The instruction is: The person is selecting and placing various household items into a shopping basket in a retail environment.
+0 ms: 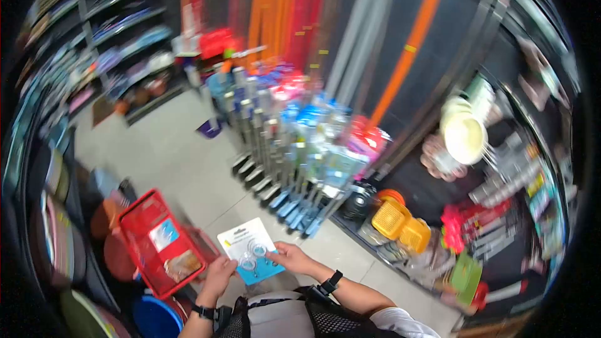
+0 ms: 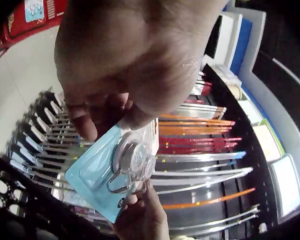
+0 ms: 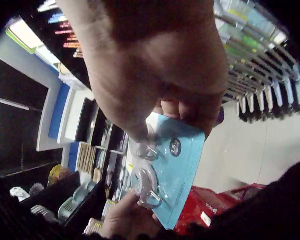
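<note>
- big red basket [image 1: 147,219], 8 o'clock in the head view
- blue-and-white card pack [image 1: 250,250], about 7 o'clock there
- left hand [image 1: 218,275] pinching its 8 o'clock edge, right hand [image 1: 297,258] fingers gripping it around 3
- clear hooks [image 3: 147,181] on it

A flat blister card [image 1: 270,268], white at its top end and light blue at its lower end, carries two clear round hooks [image 3: 147,181] with metal loops under transparent plastic, along with a dark oval mark [image 3: 175,147] on the blue. It is held off the floor, face up and slightly askew, its white end with the hanging slot pointing away from the person, pinched at opposite edges by the fingers of the left hand [image 1: 217,277] and right hand [image 1: 297,258].
</note>
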{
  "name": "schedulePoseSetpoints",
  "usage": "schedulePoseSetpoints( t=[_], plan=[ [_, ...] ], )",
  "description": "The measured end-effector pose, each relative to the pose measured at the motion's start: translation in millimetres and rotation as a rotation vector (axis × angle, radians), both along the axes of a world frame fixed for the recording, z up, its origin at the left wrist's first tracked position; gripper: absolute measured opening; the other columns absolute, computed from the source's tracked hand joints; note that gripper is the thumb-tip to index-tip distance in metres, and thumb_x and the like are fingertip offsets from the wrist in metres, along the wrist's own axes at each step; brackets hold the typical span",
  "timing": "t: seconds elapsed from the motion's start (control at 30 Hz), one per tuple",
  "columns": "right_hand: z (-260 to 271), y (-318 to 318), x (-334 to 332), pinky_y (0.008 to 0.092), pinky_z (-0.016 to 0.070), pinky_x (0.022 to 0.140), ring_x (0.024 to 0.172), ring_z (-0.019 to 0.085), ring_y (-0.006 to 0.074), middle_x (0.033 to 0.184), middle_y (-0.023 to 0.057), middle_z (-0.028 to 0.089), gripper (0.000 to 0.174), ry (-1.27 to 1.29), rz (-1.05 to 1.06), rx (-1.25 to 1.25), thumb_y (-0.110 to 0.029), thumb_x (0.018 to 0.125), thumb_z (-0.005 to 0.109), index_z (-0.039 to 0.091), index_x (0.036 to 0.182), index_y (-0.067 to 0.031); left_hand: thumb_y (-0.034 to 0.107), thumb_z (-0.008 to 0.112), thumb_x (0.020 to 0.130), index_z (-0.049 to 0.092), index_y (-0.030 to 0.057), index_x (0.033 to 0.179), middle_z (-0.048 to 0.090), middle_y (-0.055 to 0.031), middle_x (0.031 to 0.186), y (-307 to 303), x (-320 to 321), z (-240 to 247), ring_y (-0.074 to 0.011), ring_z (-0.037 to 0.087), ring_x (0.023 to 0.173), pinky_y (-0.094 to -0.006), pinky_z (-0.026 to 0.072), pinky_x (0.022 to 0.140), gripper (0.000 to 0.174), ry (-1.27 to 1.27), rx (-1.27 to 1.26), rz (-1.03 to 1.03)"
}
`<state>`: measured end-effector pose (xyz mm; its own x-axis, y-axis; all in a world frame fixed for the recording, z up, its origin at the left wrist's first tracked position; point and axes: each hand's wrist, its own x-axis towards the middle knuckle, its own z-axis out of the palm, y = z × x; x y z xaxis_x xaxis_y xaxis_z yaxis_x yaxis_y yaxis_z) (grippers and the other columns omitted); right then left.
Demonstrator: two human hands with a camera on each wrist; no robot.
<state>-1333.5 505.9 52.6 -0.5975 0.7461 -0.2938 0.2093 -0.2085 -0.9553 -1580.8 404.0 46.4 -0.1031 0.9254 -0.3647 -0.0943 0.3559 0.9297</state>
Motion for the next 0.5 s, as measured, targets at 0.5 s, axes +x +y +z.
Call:
schedulePoseSetpoints(
  t=[0.5],
  plan=[
    [-36, -174, 455, 0.0235, 0.0494, 0.071, 0.081, 0.059, 0.0056, 0.093, 0.0013, 0.067, 0.036, 0.187, -0.642, 0.011, -0.03, 0.099, 0.065, 0.063, 0.118, 0.0003, 0.012, 0.061, 0.097, 0.063, -0.0023, 0.105, 0.069, -0.0057, 0.093, 1, 446, -13, -0.011, 0.063, 0.078, -0.0271, 0.0531, 0.067, 0.017, 0.054, 0.002, -0.677]
  ],
)
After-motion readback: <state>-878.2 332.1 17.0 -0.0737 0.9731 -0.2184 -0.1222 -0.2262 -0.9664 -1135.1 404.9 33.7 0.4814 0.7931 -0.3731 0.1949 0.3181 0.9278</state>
